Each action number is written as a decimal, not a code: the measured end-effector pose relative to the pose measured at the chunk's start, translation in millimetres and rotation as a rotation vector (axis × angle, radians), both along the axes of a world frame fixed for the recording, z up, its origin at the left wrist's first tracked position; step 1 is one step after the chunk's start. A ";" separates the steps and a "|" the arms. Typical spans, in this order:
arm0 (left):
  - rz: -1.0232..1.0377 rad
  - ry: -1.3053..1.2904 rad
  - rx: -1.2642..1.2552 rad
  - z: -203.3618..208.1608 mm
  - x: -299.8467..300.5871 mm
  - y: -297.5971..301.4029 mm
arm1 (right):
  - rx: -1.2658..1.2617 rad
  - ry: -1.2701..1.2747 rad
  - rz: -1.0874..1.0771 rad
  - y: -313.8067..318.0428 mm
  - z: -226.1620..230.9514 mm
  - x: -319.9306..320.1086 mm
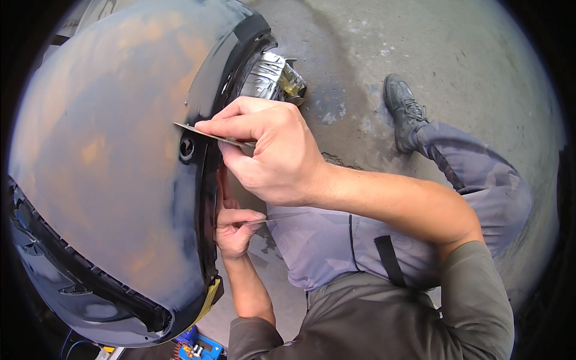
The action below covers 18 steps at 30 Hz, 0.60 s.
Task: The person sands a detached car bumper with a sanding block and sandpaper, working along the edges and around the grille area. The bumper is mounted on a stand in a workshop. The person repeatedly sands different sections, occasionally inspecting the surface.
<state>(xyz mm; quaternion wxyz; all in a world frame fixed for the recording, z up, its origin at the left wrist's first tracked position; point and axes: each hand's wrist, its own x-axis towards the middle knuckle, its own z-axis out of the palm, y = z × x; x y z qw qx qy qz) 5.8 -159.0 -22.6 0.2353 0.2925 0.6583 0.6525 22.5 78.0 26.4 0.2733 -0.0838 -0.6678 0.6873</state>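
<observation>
Reaching leftward: right grip point(276, 151) pinches thin blade point(193, 129) | left grip point(234, 233), below, pinches thin strip point(279, 218)

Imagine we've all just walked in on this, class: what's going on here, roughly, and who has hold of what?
A person is at a large curved panel, grey with tan patches, perhaps a car bumper. The right hand pinches a thin blade, its tip over the panel near a round hole; contact is hard to tell. The left hand, lower down beside the panel's dark edge, holds a second blade pointing away from the panel.
</observation>
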 end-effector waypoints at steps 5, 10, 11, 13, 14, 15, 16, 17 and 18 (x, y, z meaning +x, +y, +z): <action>0.028 0.183 0.116 -4.4 -1.5 8.7 | -0.199 -0.316 -0.185 57.0 -22.2 -30.8; 0.054 0.059 0.201 -3.8 9.8 14.7 | -0.017 -0.445 -0.275 89.5 -38.1 -64.3; 0.077 0.048 0.165 -2.9 11.1 14.5 | 0.025 -0.458 -0.282 89.3 -37.5 -66.3; 0.051 0.084 0.162 -2.5 10.8 14.3 | 0.001 -0.464 -0.256 85.2 -34.4 -64.8; 0.057 0.092 0.136 -2.3 10.1 14.3 | -0.013 -0.460 -0.246 82.9 -32.3 -62.9; 0.049 0.112 0.121 -1.6 8.0 13.7 | -0.030 -0.460 -0.238 80.9 -30.3 -61.2; 0.041 0.128 0.106 -0.8 6.8 13.7 | -0.010 -0.436 -0.216 79.1 -28.8 -58.1; 0.016 0.151 0.081 0.2 5.0 13.6 | 0.019 -0.397 -0.214 77.5 -27.6 -56.5; -0.009 0.171 0.057 2.1 3.5 13.3 | 0.046 -0.359 -0.215 75.3 -26.8 -54.3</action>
